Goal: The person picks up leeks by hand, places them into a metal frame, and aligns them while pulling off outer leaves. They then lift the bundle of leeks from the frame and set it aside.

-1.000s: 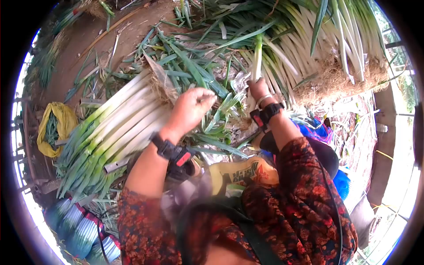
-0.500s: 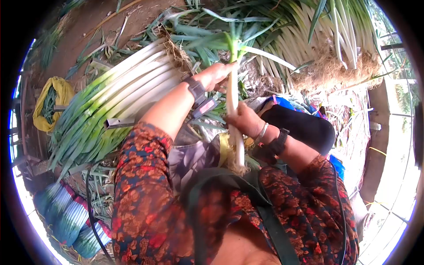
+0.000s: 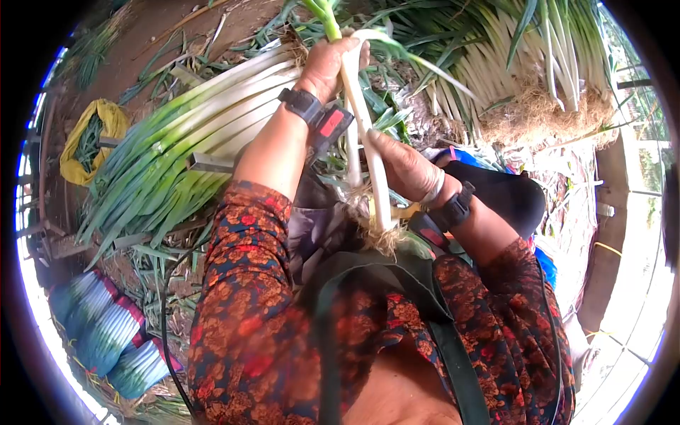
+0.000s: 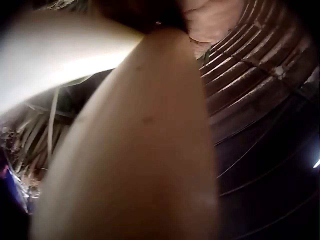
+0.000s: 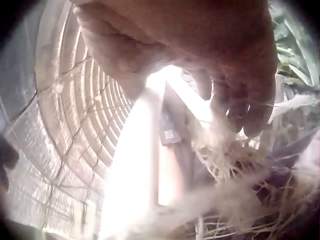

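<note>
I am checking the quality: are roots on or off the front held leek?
On: stringy roots show at the lower end of the leek.

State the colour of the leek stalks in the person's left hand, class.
The leek stalks are creamy white, turning green towards the tops; best seen in the head view.

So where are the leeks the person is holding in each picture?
Head: the leeks run from the left hand, top centre, down past the right hand.
Left wrist: the leeks look big and blurry, across the middle and upper left.
Right wrist: the leeks glow white around the middle, below the right hand.
Shared landmark: a hand by the leeks; the left wrist view shows only a piece, top right.
</note>
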A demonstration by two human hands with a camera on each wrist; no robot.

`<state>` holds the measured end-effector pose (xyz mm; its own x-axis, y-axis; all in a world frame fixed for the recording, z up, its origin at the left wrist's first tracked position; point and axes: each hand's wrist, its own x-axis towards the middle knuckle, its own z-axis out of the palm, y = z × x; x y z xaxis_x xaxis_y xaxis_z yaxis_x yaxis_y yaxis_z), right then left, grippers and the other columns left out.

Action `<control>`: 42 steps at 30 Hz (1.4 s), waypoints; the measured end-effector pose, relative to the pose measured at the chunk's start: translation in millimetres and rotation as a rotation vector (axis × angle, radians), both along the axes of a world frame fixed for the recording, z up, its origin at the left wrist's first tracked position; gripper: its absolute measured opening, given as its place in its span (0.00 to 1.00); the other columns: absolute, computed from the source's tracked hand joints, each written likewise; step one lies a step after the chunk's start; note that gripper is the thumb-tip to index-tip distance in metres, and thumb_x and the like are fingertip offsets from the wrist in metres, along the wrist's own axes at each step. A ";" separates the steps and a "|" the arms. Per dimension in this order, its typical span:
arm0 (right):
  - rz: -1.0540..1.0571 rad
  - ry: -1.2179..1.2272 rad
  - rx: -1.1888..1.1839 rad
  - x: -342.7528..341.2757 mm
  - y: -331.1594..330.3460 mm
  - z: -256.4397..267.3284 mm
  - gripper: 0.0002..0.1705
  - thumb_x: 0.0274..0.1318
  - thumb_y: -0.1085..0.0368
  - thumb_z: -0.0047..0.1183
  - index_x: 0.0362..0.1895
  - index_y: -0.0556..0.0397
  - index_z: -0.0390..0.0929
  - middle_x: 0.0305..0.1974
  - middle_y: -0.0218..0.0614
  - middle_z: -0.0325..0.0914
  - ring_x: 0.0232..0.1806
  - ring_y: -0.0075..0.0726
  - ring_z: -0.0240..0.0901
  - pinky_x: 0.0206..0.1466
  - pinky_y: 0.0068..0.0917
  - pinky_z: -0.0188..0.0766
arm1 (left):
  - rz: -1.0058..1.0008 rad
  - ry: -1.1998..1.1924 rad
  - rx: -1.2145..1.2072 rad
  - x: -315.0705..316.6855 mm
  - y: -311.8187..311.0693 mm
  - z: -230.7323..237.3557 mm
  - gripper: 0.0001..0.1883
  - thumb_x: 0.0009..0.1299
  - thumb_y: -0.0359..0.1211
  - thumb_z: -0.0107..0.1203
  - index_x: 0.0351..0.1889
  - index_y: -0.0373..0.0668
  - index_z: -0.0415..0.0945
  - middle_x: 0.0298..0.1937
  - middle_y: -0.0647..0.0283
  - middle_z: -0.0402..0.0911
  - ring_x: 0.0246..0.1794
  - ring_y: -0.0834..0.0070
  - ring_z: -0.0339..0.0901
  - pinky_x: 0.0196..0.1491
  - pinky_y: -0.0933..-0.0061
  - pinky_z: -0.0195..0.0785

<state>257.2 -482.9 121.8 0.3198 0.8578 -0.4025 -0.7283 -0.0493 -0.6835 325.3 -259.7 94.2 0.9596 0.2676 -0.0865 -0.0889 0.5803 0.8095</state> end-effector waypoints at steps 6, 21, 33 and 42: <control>-0.044 -0.133 -0.052 10.5 0.6 -20.7 0.26 0.72 0.48 0.37 0.58 0.54 0.70 0.32 0.28 0.75 0.31 0.21 0.73 0.28 0.20 0.72 | 0.065 -0.081 -0.149 -14.3 24.0 2.2 0.13 0.68 0.27 0.52 0.47 0.27 0.70 0.42 0.47 0.80 0.42 0.58 0.81 0.54 0.58 0.75; -0.006 -0.928 -0.462 -9.3 -75.0 1.5 0.12 0.68 0.61 0.48 0.46 0.56 0.75 0.27 0.24 0.69 0.28 0.19 0.63 0.32 0.22 0.65 | -0.199 0.159 -0.186 10.9 53.3 -34.8 0.17 0.69 0.32 0.48 0.48 0.25 0.68 0.36 0.50 0.78 0.36 0.58 0.78 0.45 0.57 0.76; -0.476 -2.158 -0.966 115.8 -204.6 17.6 0.18 0.56 0.67 0.57 0.51 0.54 0.78 0.43 0.48 0.81 0.45 0.55 0.77 0.52 0.39 0.71 | 0.582 -0.108 -0.286 -13.8 116.2 -14.2 0.17 0.68 0.27 0.48 0.53 0.28 0.64 0.43 0.49 0.74 0.41 0.56 0.73 0.51 0.53 0.73; -0.032 -1.572 -0.503 69.6 33.3 -11.3 0.22 0.66 0.51 0.46 0.53 0.53 0.77 0.45 0.55 0.79 0.47 0.59 0.77 0.49 0.42 0.73 | 0.497 -0.132 -0.328 -4.8 102.4 -40.2 0.10 0.65 0.32 0.57 0.40 0.39 0.73 0.33 0.61 0.76 0.31 0.66 0.76 0.40 0.61 0.75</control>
<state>326.9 -449.6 110.5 0.6716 0.7349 0.0944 0.6133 -0.4798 -0.6274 320.6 -157.3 54.1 0.7349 0.6658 -0.1287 -0.5008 0.6608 0.5590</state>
